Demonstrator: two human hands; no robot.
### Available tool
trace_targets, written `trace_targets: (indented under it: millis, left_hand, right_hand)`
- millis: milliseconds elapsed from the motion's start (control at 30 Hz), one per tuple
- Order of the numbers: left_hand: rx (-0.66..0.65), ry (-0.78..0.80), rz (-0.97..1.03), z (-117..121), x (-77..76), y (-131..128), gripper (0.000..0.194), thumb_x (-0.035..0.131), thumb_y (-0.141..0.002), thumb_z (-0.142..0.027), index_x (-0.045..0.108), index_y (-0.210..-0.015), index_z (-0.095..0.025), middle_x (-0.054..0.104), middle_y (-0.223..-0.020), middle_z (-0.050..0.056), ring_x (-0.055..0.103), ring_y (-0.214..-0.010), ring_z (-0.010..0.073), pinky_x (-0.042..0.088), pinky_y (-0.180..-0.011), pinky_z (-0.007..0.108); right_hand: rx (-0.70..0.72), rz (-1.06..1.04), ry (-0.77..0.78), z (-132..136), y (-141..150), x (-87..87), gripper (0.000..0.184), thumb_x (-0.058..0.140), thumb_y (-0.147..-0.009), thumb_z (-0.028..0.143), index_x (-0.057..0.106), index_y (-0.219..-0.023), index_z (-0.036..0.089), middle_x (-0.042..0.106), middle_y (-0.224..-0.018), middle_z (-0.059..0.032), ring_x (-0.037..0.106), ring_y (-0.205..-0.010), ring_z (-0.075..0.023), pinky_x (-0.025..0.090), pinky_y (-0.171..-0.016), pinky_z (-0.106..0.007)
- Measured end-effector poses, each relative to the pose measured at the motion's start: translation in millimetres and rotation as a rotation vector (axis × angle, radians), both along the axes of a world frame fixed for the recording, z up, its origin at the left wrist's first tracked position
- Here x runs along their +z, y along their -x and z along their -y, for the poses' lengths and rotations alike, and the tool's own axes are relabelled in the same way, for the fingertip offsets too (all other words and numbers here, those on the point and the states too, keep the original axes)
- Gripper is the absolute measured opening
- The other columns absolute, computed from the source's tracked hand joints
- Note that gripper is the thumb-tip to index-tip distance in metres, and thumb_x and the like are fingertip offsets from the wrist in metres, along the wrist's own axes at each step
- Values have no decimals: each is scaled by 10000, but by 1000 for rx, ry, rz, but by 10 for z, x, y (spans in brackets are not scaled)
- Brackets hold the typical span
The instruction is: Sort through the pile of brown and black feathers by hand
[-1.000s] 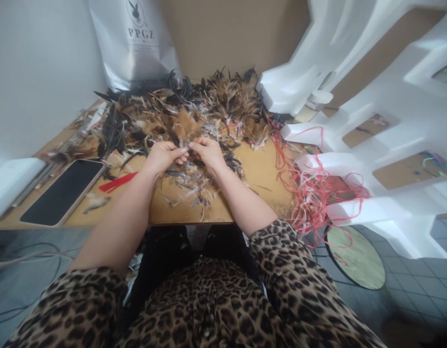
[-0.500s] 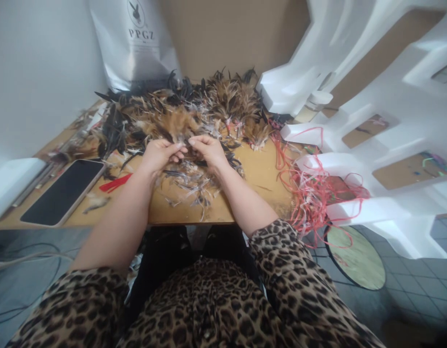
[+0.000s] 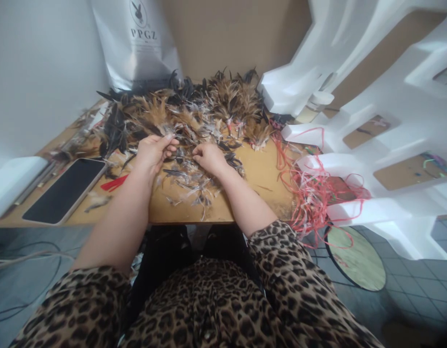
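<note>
Pinching brown feathers (image 3: 156, 113), left hand (image 3: 152, 152) angled inward; right hand (image 3: 210, 157) curled palm-down (hold unclear), hands apart.

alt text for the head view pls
A person's left hand pinches a tuft of brown feathers over a table strewn with loose feathers, the right hand close beside it. A phone lies to the left, and tangled red strips spill across white moulding on the right.

Ragged, rough feathers (image 3: 232, 99), shiny plastic-looking bag (image 3: 139, 58), smooth-screened phone (image 3: 65, 191).
</note>
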State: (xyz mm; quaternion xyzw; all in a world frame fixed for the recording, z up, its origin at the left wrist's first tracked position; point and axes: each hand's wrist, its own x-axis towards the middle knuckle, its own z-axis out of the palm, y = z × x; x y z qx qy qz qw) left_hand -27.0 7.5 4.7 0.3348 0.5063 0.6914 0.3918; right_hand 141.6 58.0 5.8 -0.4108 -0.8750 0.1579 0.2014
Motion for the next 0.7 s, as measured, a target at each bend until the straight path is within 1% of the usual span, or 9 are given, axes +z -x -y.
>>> trace_targets:
  millis: [67,133,200,300,433,533,600,700]
  left_hand:
    - [-2,15,-18,-1,-5,-5,145,708,-669,-226,645,-672,-95,694,-694,77,556,-484,57,371,-404,139]
    - [-6,36,-37,-2,-11,-10,157,716,-660,-234,641,-662,-97,699,-713,82,561,-490,60,373,-407,141]
    - [-10,54,-52,-5,-20,-13,160,722,-653,-238,643,-662,-99,704,-737,87,567,-499,62,380,-414,142]
    - [-14,54,-64,-12,-41,-6,159,727,-650,-239,654,-673,-99,710,-767,95,570,-502,62,379,-412,141]
    - [-51,40,-69,-14,-55,6,163,730,-648,-239,667,-681,-93,713,-796,105,575,-504,64,388,-413,143]
    - [-65,38,-67,-8,-44,-1,170,734,-641,-237,670,-689,-87,714,-817,111,581,-514,65,396,-418,143]
    - [-53,36,-63,-5,-34,-8,175,737,-637,-237,668,-689,-86,713,-825,114,582,-519,64,394,-416,141]
    - [-38,32,-61,-3,-28,-11,182,737,-636,-244,664,-692,-88,713,-833,115,582,-520,63,391,-414,139]
  right_hand:
    - [-15,67,-27,14,-2,9,193,554,-745,224,687,-882,201,652,-961,-62,576,-888,-189,433,-797,-299]
    - [-19,110,-32,13,-5,11,185,525,-761,209,689,-844,185,647,-959,-84,577,-880,-197,433,-783,-301]
    - [-18,105,-25,-4,-7,11,195,495,-774,195,686,-796,164,652,-930,-97,577,-857,-194,427,-773,-297]
    - [11,-30,33,-54,-10,10,182,502,-762,186,679,-761,143,663,-848,-71,572,-806,-163,417,-764,-270]
    - [79,-305,211,-140,-18,-8,183,527,-754,218,671,-768,107,637,-716,-21,544,-680,-109,412,-688,-225]
    - [68,-392,262,-186,-36,-23,200,531,-753,240,669,-793,101,622,-691,-9,530,-651,-98,416,-675,-220]
    - [60,-352,223,-192,-52,-26,193,528,-751,234,672,-798,113,631,-715,-11,538,-671,-102,420,-697,-227]
    - [58,-154,87,-161,-68,-30,175,566,-717,225,681,-828,152,657,-817,-26,559,-749,-131,420,-740,-253]
